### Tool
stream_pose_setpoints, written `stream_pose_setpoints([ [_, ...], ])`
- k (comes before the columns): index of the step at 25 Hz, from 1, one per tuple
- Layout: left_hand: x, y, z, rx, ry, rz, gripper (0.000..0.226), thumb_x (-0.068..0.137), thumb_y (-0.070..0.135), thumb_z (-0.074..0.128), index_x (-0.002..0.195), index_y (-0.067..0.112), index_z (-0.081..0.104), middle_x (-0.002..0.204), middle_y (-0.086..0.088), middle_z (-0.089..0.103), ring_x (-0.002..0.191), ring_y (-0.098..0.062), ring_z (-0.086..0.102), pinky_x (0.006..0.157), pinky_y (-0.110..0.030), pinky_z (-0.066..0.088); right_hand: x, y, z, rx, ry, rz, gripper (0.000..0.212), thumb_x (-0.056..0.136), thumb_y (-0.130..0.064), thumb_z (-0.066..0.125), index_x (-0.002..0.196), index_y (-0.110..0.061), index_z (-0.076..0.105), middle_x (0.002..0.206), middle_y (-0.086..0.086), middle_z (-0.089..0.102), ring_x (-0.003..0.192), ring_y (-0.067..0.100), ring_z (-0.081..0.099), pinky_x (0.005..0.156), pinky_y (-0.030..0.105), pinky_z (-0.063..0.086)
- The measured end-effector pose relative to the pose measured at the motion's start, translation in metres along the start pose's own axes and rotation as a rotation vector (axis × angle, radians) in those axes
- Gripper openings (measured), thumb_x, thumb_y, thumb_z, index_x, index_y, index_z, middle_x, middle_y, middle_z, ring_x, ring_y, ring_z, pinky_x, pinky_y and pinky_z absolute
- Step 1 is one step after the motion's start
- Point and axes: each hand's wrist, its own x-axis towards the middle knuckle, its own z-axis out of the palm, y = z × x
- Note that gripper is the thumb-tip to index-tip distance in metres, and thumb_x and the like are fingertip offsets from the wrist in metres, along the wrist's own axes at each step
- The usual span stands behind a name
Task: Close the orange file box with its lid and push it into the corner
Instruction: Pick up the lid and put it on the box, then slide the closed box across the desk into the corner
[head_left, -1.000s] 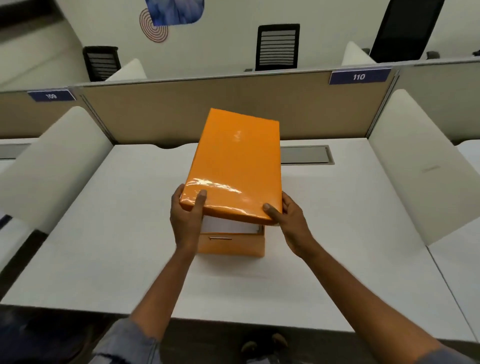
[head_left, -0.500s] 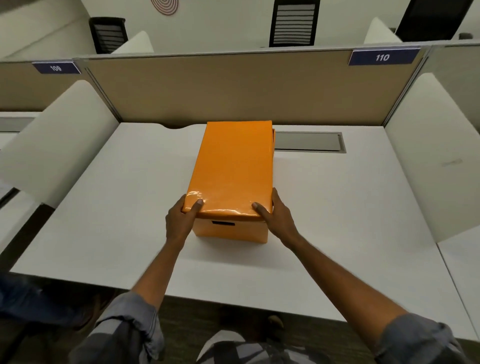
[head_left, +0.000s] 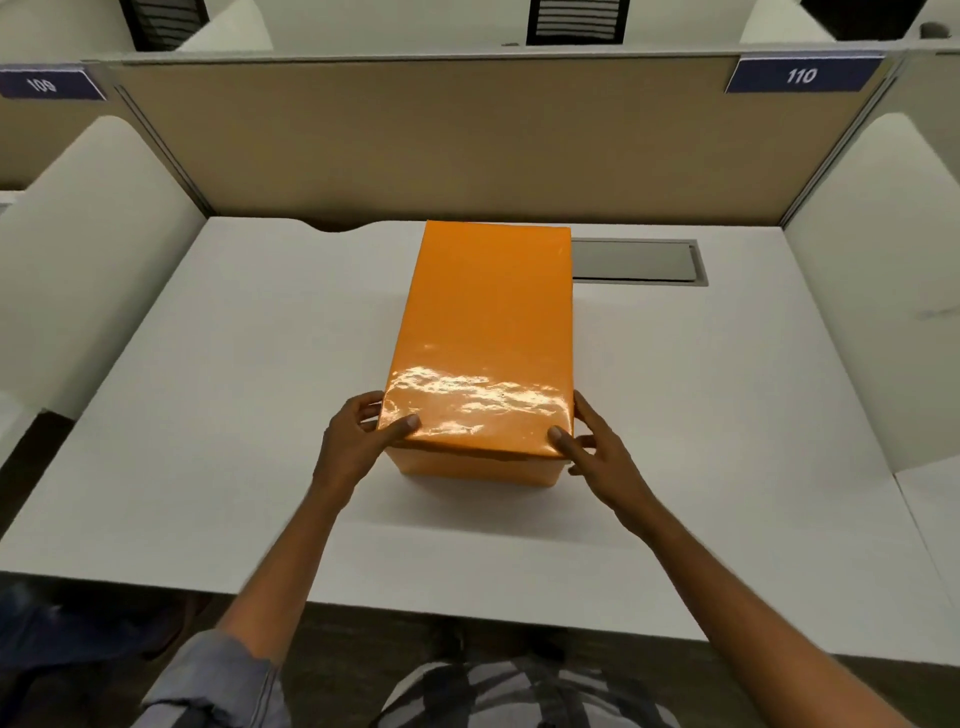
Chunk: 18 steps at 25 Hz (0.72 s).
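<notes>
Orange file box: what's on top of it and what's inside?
The orange lid covers the orange file box. Left hand and right hand grip the lid's near corners, thumbs on top. The contents are hidden under the lid.

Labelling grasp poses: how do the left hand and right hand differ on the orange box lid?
The left hand wraps the glossy orange lid's near-left corner, thumb on top, fingers curled along the side. The right hand sits at the near-right corner with fingers spread more loosely, some reaching down beside the orange file box below. Both touch the lid's near end with a thumb on top.
</notes>
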Motion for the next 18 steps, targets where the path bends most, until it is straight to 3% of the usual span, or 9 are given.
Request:
stream_pose_setpoints([
  [3,0.001,-0.003,-0.002,-0.032,-0.048,-0.038,0.078,0.063,0.044,0.089,0.13,0.026,0.052,0.126,0.0,0.063,0.109,-0.02,0.065,0.075,-0.022,0.051,0.0,0.006,0.002,0.002,-0.002,0.036,0.066,0.097,-0.052,0.059,0.154,-0.053,0.027,0.145,-0.02,0.047,0.105,0.008,0.065,0.07,0.02,0.059],
  [7,0.001,-0.005,-0.016,0.034,-0.184,-0.091,0.09,0.06,0.05,0.09,0.136,0.03,0.048,0.127,0.002,0.061,0.107,-0.018,0.065,0.075,-0.026,0.053,-0.002,0.003,0.002,-0.04,0.016,0.079,0.066,0.087,-0.061,0.062,0.147,-0.052,0.036,0.14,-0.03,0.048,0.103,-0.004,0.063,0.071,0.022,0.057],
  [10,0.02,0.002,-0.039,0.023,-0.418,-0.274,0.11,0.046,0.056,0.092,0.142,0.026,0.046,0.126,0.002,0.063,0.108,-0.02,0.066,0.079,-0.036,0.06,0.001,0.002,-0.003,-0.083,0.019,0.134,0.057,0.082,-0.065,0.062,0.132,-0.046,0.044,0.139,-0.025,0.052,0.11,-0.01,0.059,0.081,0.021,0.052],
  [12,0.049,0.014,-0.047,0.015,-0.489,-0.354,0.111,0.053,0.057,0.091,0.146,0.021,0.042,0.129,-0.001,0.064,0.113,-0.023,0.065,0.083,-0.044,0.059,0.016,-0.004,-0.009,-0.079,0.046,0.171,0.048,0.092,-0.063,0.054,0.133,-0.04,0.046,0.142,-0.017,0.053,0.123,0.001,0.058,0.095,0.03,0.054],
  [14,0.09,0.035,-0.044,0.042,-0.405,-0.308,0.107,0.061,0.061,0.08,0.15,0.019,0.037,0.139,-0.008,0.059,0.12,-0.026,0.061,0.088,-0.048,0.056,0.047,-0.018,-0.016,-0.13,0.165,0.16,0.051,0.096,-0.06,0.049,0.139,-0.031,0.046,0.145,-0.011,0.052,0.128,0.013,0.057,0.104,0.041,0.051],
  [18,0.173,0.093,-0.011,0.098,-0.201,-0.1,0.099,0.074,0.068,0.065,0.153,0.02,0.03,0.154,-0.01,0.043,0.133,-0.033,0.05,0.092,-0.049,0.052,0.144,-0.069,-0.021,-0.296,0.271,0.028,0.052,0.103,-0.046,0.048,0.145,-0.016,0.046,0.149,0.005,0.053,0.129,0.021,0.057,0.099,0.035,0.046],
])
